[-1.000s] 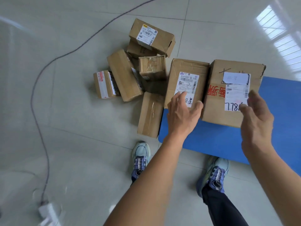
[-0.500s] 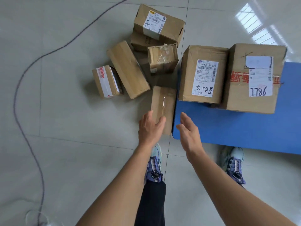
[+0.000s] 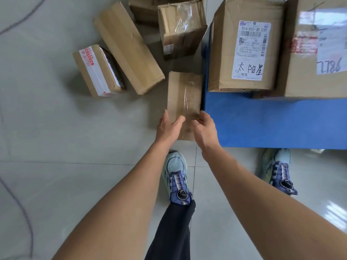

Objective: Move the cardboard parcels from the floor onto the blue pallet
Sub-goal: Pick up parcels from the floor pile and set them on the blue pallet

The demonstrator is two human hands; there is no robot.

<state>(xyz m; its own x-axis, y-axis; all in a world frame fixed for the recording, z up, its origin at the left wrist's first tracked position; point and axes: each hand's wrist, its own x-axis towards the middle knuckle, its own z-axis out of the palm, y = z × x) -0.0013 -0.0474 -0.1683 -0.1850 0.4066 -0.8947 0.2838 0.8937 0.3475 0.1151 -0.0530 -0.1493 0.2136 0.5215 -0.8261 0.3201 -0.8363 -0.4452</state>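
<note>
A narrow taped parcel (image 3: 185,94) lies on the floor right against the left edge of the blue pallet (image 3: 272,122). My left hand (image 3: 168,127) and my right hand (image 3: 203,128) are over its near end, one on each side, fingers apart; whether they touch it I cannot tell. On the pallet stand two big parcels, one with a white label (image 3: 246,47) and one marked 7786 (image 3: 317,49). On the floor lie a long parcel (image 3: 127,47), a small red-printed parcel (image 3: 97,70) and a crumpled taped parcel (image 3: 182,27).
My two shoes (image 3: 175,175) (image 3: 277,169) stand on the grey tiles just before the pallet's near edge. A dark cable (image 3: 22,209) snakes over the floor at the left. Another parcel (image 3: 144,10) lies at the top behind the crumpled one.
My hands left the big parcels on the pallet and came left and down to the narrow parcel. The view has dropped closer to the floor.
</note>
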